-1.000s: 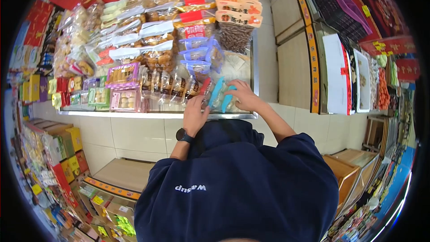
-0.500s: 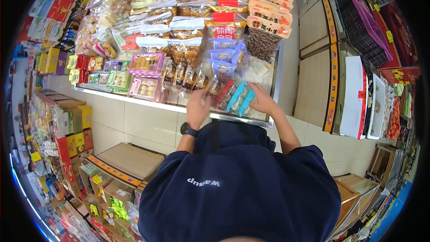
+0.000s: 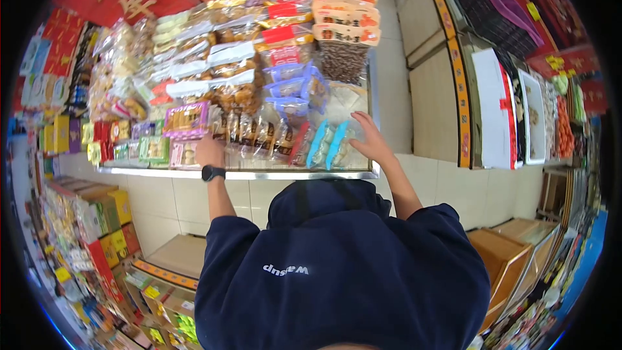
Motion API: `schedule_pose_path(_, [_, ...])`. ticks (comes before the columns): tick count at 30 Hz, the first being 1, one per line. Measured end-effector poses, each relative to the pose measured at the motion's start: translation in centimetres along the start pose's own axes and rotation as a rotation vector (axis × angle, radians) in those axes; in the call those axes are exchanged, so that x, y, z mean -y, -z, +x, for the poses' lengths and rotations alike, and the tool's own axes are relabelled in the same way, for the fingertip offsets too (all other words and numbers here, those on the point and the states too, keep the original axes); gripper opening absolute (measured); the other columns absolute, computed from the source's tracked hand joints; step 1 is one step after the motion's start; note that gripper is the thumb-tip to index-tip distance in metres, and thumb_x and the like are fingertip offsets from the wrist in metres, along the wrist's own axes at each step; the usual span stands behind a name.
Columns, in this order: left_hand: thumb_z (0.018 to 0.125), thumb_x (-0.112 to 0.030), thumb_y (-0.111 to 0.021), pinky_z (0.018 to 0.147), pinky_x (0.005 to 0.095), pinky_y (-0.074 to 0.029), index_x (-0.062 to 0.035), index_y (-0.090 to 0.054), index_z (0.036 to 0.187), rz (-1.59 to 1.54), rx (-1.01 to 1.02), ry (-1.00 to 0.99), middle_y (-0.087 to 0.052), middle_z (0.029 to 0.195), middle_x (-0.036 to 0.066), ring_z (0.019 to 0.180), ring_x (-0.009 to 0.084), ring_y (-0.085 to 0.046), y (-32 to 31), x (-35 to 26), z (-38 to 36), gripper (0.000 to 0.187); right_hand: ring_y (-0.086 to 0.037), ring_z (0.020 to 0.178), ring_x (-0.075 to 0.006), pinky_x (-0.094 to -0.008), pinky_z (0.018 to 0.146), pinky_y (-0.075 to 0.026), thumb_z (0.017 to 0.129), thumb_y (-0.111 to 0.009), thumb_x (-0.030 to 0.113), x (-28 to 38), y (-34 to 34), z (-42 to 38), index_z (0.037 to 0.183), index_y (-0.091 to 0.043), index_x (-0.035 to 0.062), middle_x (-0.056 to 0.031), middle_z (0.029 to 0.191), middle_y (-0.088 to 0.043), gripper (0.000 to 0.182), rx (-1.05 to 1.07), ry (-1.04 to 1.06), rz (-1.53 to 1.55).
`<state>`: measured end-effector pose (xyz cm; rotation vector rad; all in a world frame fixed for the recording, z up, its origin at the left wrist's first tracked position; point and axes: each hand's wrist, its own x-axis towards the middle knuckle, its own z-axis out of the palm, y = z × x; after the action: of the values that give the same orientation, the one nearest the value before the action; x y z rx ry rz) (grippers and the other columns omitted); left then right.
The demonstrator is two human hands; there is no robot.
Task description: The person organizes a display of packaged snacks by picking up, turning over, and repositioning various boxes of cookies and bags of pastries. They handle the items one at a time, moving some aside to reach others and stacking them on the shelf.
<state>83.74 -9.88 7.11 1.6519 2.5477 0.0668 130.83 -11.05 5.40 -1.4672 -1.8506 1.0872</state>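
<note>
My left hand (image 3: 210, 150), a dark watch on its wrist, is at the left end of a row of clear packets with brown contents (image 3: 262, 135). It overlaps the side of a pink-edged box of pale rounds (image 3: 184, 154); its fingertips are hard to make out. At the row's right end, my right hand (image 3: 370, 140) is open, fingers apart, beside two blue-edged packets (image 3: 337, 145). A red packet (image 3: 301, 145) lies just left of these. Behind the row are purple-topped bags (image 3: 291, 91) and a purple-edged box (image 3: 186, 120).
The display table (image 3: 291, 174) has a metal front edge. White-topped bags (image 3: 230, 81) and orange-topped bags of dark beans (image 3: 343, 58) stand in columns farther back. Wooden cabinets (image 3: 435, 100) stand to the right, with stacked boxes (image 3: 120, 207) to the left.
My left hand has moved left along the brown packets to the pink-edged box. My right hand has come off the blue-edged packets, its fingers spread. The camera view has shifted.
</note>
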Motion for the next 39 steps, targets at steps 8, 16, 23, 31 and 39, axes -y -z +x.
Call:
schedule_pose_path(8, [0.093,-0.022,-0.062,0.072,0.0516,-0.051,-0.0082,-0.069,0.109,0.031,-0.072,-0.276,-0.07,0.092,0.022,0.085,0.0425,-0.066,11.6,-0.8,1.8,0.023,-0.048,0.131,-0.0368,-0.0427,0.11,-0.041,0.08,-0.071,0.014,-2.4,0.9,-4.4,0.143,-0.046,0.005,-0.0197,0.145,-0.045,0.068,-0.151,-0.119,0.06])
schedule_pose_path(16, [0.094,-0.015,-0.064,0.073,0.0425,-0.051,-0.0019,-0.068,0.106,-0.536,0.035,-0.712,-0.069,0.093,0.022,0.085,0.0419,-0.065,17.8,-15.9,3.7,0.018,-0.055,0.122,-0.0314,-0.0426,0.096,-0.05,0.081,-0.071,0.011,-3.5,0.3,-6.9,0.14,-0.049,0.0057,-0.0161,0.141,-0.048,0.063,-0.262,-0.222,0.166])
schedule_pose_path(23, [0.092,-0.021,-0.063,0.078,0.0482,-0.053,-0.008,-0.067,0.102,-0.259,0.209,-1.15,-0.07,0.092,0.02,0.091,0.0393,-0.067,8.3,-32.1,4.4,0.017,-0.056,0.121,-0.0276,-0.041,0.095,-0.05,0.083,-0.07,0.011,-3.9,0.3,-10.1,0.143,-0.047,0.0084,-0.0139,0.14,-0.049,0.064,-0.326,-0.287,0.214])
schedule_pose_path(31, [0.092,-0.023,-0.061,0.08,0.0516,-0.054,-0.0097,-0.067,0.103,-0.108,0.292,-1.217,-0.071,0.095,0.019,0.094,0.0405,-0.067,-4.9,-38.7,7.9,0.018,-0.058,0.119,-0.0265,-0.04,0.094,-0.051,0.086,-0.071,0.016,-4.8,-1.4,-15.9,0.141,-0.05,0.0066,-0.0129,0.136,-0.053,0.06,-0.418,-0.428,0.23])
schedule_pose_path(39, [0.09,-0.024,-0.064,0.084,0.0493,-0.054,-0.0043,-0.067,0.107,-0.137,0.065,-1.02,-0.071,0.1,0.018,0.096,0.0395,-0.067,-6.6,-37.5,6.7,0.026,-0.06,0.112,-0.0283,-0.0386,0.09,-0.052,0.084,-0.069,0.014,-5.2,-3.2,-16.6,0.138,-0.053,0.0039,-0.0163,0.129,-0.055,0.057,-0.383,-0.432,0.23])
